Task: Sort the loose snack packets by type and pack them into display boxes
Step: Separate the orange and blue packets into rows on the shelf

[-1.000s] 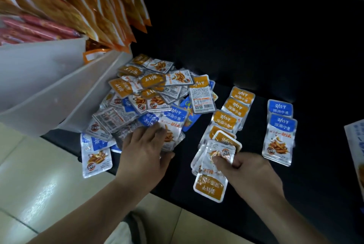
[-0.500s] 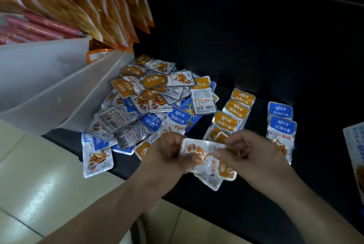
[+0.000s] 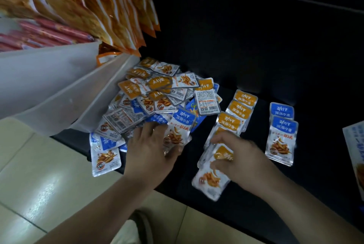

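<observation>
Snack packets, small and silver-backed, orange-labelled and blue-labelled mixed, lie in a loose heap [image 3: 157, 98] on a black surface [image 3: 256, 56]; this heap serves as the landmark. Right of the heap runs an overlapping row of orange-label packets [image 3: 239, 109], each lapping the next toward the camera. Further right of the heap, well apart from the orange row, two blue-label packets [image 3: 282, 137] lie overlapped, labels up. At the heap's near-left edge a single blue-label packet [image 3: 105, 155] lies face up, partly overhanging the black surface's edge above the pale tiled floor [image 3: 39, 184]. Left hand [image 3: 150, 151] rests palm down on the near edge of the heap, fingers spread flat over the packets and thumb against a blue-label packet [image 3: 181, 129]; whether it has hold of any packet cannot be told. Right hand [image 3: 238, 157] sits at the near end of the orange row, fingers curled and pinching an orange-label packet [image 3: 211, 176] that is motion-blurred and tilted. Left of the heap and touching it stand white translucent bin walls [image 3: 59, 86]. Above and behind the heap, over those walls, hang large orange snack bags [image 3: 118, 7], with red sausage-like sticks [image 3: 49, 33] further left.
</observation>
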`<act>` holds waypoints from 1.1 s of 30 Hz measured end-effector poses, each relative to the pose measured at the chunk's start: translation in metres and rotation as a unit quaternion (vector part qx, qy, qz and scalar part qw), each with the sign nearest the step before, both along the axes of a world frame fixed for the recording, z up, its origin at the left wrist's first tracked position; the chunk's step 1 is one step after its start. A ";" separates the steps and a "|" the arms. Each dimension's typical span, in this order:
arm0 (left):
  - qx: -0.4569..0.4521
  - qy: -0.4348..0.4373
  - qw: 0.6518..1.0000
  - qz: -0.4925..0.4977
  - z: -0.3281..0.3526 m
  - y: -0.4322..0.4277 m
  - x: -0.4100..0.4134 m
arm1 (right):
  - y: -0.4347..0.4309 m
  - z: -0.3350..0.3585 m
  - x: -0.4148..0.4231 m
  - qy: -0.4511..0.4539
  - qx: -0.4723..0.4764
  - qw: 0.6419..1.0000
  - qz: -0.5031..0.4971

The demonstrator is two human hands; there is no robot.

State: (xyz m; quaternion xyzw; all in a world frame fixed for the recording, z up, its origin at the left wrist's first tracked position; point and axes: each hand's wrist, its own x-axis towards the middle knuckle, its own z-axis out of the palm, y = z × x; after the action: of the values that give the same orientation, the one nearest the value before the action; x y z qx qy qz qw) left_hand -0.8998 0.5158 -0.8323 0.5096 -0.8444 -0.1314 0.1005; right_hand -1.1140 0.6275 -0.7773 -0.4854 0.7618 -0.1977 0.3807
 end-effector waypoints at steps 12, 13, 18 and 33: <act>-0.021 0.048 0.999 0.012 -0.005 -0.011 0.001 | 0.013 -0.047 -0.003 0.286 -0.182 0.941 0.022; 0.018 0.077 0.997 0.018 -0.001 -0.011 0.001 | 0.015 -0.043 -0.004 0.257 -0.189 0.948 -0.003; 0.329 0.280 0.882 0.187 0.044 -0.004 -0.013 | 0.017 -0.006 0.004 -0.037 -0.145 0.972 -0.182; 0.023 0.052 0.986 -0.158 0.026 -0.016 -0.092 | 0.063 0.004 -0.077 -0.148 -0.090 0.897 -0.407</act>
State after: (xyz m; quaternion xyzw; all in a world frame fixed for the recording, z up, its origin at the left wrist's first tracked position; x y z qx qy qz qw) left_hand -0.9914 0.4999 -0.8066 0.3648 -0.9044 -0.1916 0.1104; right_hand -1.1909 0.6903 -0.7733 -0.1308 0.8067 -0.4726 0.3297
